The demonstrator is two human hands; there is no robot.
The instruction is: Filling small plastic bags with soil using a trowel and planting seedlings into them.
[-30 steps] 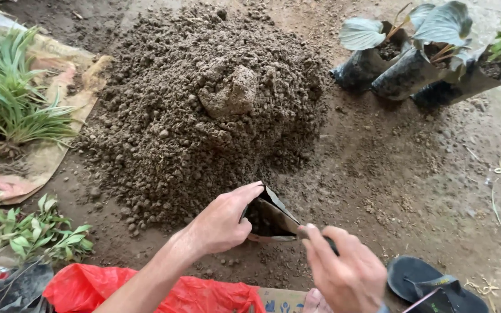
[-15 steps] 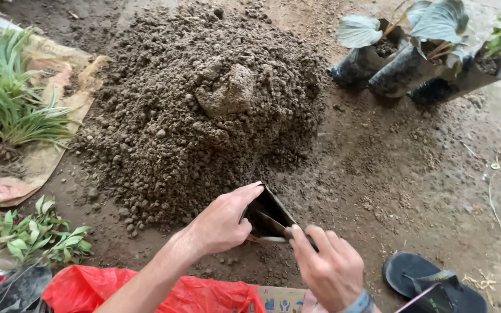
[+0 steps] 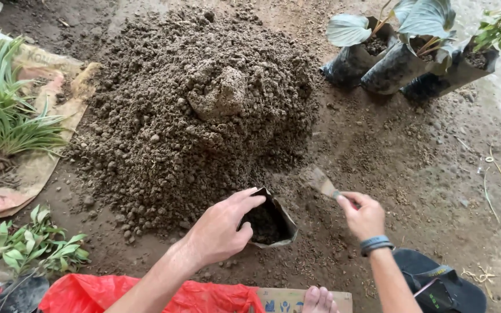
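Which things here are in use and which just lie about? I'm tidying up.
In use: left hand holding the bag open; right hand with trowel; soil heap.
Lying about: potted plants, sandal, red plastic, grass clump.

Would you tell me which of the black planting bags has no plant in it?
The small black bag held open by the left hand holds only soil; the three bags at top right each carry a leafy plant.
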